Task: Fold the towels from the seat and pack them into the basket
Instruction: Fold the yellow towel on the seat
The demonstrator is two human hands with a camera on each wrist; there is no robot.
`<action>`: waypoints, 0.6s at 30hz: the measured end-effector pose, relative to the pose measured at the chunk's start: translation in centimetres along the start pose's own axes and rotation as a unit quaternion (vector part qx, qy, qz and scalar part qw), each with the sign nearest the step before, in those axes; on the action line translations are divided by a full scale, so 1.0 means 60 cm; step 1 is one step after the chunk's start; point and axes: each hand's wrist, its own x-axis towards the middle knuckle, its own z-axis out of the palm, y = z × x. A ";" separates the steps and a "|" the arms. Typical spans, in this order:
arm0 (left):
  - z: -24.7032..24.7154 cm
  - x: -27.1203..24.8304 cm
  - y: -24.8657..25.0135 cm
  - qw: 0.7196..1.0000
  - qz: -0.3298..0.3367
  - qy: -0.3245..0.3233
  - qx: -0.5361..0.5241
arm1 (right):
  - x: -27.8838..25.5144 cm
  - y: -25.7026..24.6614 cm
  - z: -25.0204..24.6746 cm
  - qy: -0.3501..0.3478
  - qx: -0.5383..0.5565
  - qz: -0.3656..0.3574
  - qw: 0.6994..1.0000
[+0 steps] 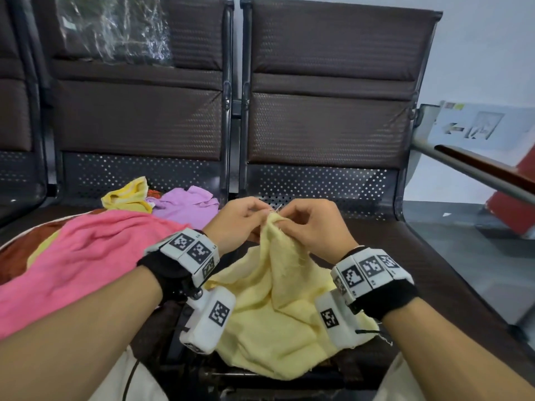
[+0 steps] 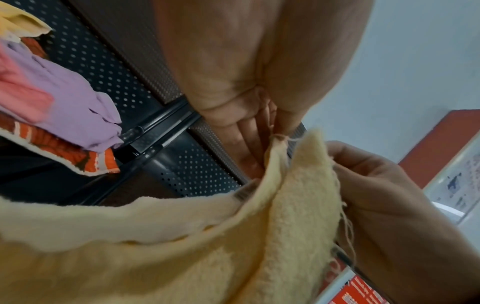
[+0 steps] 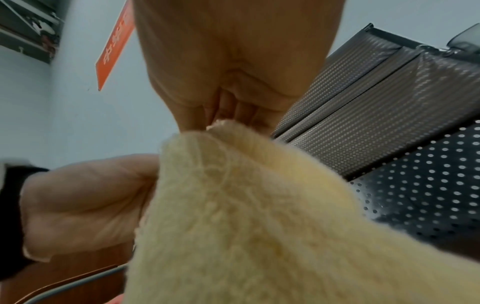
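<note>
A pale yellow towel hangs crumpled over the front of the right seat, its top corner lifted. My left hand and right hand meet at that corner and both pinch it between thumb and fingers. The left wrist view shows the pale yellow towel draping down from my left hand, with my right hand gripping the frayed edge. In the right wrist view the towel fills the lower half below my right hand. No basket is in view.
On the left seat lie a pink towel, a purple towel, a brighter yellow towel and an orange-brown patterned cloth. Dark seat backs rise behind. A metal armrest runs at the right.
</note>
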 end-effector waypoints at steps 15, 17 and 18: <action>-0.010 -0.035 0.010 0.997 -0.018 -0.067 -0.040 | -0.001 0.015 0.011 -0.017 0.008 0.060 0.998; -0.015 -0.036 0.011 0.999 -0.003 -0.045 -0.023 | -0.004 0.018 0.008 -0.057 -0.007 0.069 0.996; -0.020 -0.036 0.013 0.999 0.000 -0.031 -0.023 | -0.008 0.019 0.006 -0.090 -0.020 0.074 0.993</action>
